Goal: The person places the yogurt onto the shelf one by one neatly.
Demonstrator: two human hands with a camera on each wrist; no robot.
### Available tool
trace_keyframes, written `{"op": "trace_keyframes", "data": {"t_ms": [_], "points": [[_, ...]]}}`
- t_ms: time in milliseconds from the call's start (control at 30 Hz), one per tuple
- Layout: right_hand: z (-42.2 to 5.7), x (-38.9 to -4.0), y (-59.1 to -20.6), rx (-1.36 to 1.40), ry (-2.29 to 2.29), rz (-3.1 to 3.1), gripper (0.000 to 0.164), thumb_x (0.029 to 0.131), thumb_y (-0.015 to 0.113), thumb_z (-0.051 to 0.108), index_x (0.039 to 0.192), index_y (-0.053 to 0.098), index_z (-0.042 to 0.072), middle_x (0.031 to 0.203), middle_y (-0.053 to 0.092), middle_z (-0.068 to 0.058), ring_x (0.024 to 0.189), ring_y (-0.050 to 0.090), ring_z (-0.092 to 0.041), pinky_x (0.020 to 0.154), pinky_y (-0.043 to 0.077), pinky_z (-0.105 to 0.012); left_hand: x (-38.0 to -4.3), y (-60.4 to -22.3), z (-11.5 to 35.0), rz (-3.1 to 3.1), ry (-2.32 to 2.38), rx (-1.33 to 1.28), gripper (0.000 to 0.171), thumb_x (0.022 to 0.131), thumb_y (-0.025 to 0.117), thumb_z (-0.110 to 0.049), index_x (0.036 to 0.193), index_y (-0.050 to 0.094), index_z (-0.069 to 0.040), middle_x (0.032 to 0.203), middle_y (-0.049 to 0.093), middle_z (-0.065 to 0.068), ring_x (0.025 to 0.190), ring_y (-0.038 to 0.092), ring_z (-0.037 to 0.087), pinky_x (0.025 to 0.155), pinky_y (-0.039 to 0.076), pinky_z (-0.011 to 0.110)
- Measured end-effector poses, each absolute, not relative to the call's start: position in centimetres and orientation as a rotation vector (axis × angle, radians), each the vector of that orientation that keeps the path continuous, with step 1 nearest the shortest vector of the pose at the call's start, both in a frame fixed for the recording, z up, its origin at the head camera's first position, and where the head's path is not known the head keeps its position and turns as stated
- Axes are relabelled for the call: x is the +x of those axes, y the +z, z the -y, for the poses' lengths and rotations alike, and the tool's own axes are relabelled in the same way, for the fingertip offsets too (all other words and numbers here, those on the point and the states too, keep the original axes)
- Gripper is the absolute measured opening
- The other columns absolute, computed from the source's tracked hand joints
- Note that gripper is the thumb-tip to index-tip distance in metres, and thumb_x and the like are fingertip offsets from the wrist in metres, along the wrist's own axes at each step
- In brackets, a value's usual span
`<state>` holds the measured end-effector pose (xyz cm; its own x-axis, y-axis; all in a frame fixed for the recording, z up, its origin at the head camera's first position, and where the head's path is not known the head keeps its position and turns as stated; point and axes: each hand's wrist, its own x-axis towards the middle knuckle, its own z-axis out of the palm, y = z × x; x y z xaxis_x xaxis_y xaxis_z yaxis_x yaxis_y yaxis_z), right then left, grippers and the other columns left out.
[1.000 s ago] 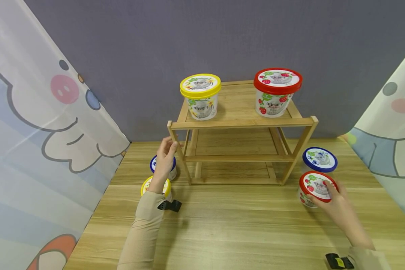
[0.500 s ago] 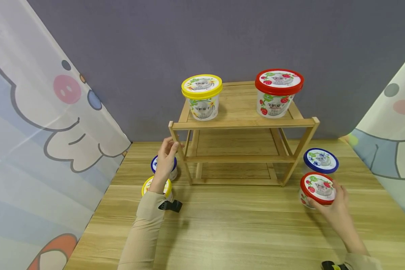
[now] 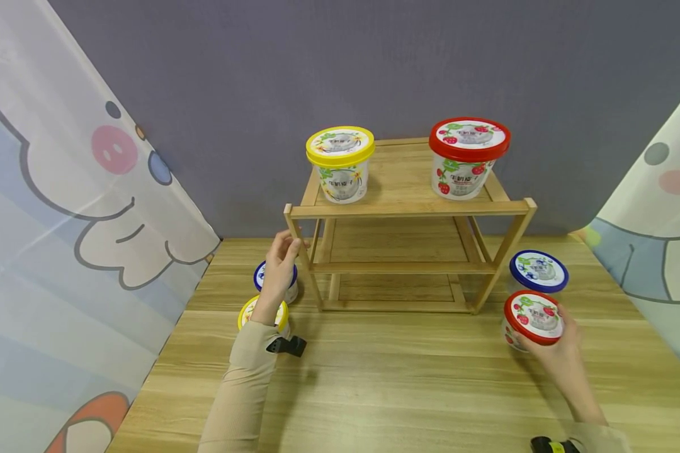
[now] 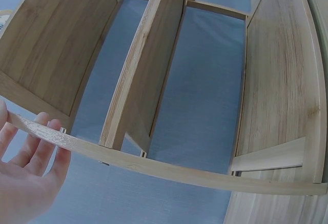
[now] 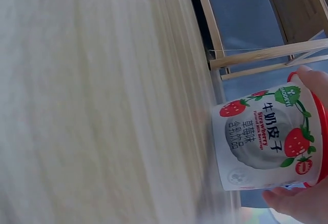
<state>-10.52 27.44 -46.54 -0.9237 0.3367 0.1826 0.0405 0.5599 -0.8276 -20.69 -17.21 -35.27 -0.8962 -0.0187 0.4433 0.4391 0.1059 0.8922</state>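
My left hand [image 3: 279,264] holds the left front post of a wooden three-tier shelf rack [image 3: 402,206]. In the left wrist view its fingers curl round the post [image 4: 154,166]. At the right, my right hand [image 3: 566,355] grips a red-lidded strawberry tub [image 3: 537,318] by its sides, thumb on the left and fingers on the right. The right wrist view shows the white tub wall [image 5: 266,137] with strawberries printed on it, its base close to the tabletop. Directly behind it stands a blue-lidded tub [image 3: 538,270].
On the rack's top shelf stand a yellow-lidded tub [image 3: 341,165] and another red-lidded tub [image 3: 468,157]. Left of the rack, a blue-lidded tub [image 3: 291,289] and a yellow-lidded tub [image 3: 246,311] sit partly hidden under my left forearm. Cartoon-printed curtains [image 3: 164,251] flank the wooden table [image 3: 385,377].
My right fingers have shifted from over the red lid to the tub's right side, and the right wrist has moved slightly left. The left hand keeps its hold on the post.
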Motion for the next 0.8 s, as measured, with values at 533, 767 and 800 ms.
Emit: {"op": "trace_keyframes", "data": {"t_ms": [533,767,800], "points": [[-27.24,-10.63,-46.99,-0.403,1.311,2.481,0.09,0.071,0.071,0.009,0.138,0.012,-0.006,0.123,0.019,-0.037,0.111,0.02,-0.044,0.082,0.026,-0.062,-20.87,-35.47,17.16,2.033,-1.856,-0.417,0.027,0.093,0.043,-0.011,0.116,0.047,0.003,0.089,0.061,0.007,0.097,0.047,0.041,0.081,0.037,0.029],[-27.13,-10.65,-46.91,-0.44,1.345,2.456,0.089,0.072,0.071,0.012,0.139,0.013,-0.001,0.126,0.021,-0.033,0.112,0.022,-0.042,0.085,0.027,-0.062,-20.84,-35.44,17.19,2.033,-1.865,-0.418,0.026,0.094,0.042,-0.01,0.116,0.046,0.003,0.092,0.058,0.017,0.098,0.047,0.039,0.082,0.035,0.03],[-27.11,-10.61,-46.91,-0.445,1.357,2.455,0.089,0.073,0.07,0.013,0.14,0.013,0.0,0.126,0.02,-0.033,0.113,0.022,-0.043,0.085,0.026,-0.062,-20.83,-35.43,17.19,2.035,-1.861,-0.421,0.026,0.094,0.042,-0.011,0.116,0.046,0.003,0.093,0.057,0.022,0.098,0.047,0.039,0.082,0.035,0.03]]}}
